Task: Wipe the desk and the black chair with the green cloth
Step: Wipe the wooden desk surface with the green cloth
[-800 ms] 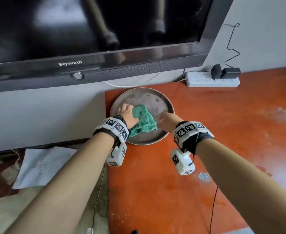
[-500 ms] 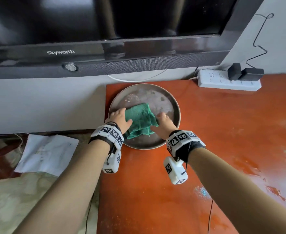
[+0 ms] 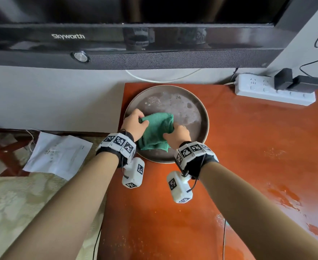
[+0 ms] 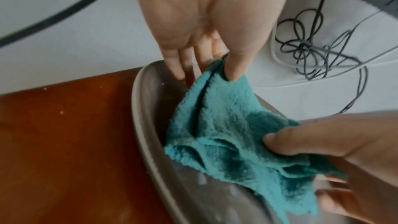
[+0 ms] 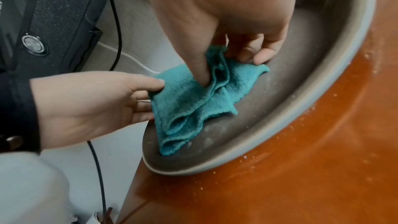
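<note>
- My left hand (image 3: 135,123) pinches the green cloth (image 3: 155,133) at nine o'clock; my right hand (image 3: 178,135) pinches its three o'clock corner
- Cloth sags into the round tray (image 3: 204,117) on the worktop (image 3: 248,147); judged soft, limp, light, maybe damp; best bunched before wiping

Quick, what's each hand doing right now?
Left hand: pinching the cloth.
Right hand: pinching the cloth too, over the tray.
</note>
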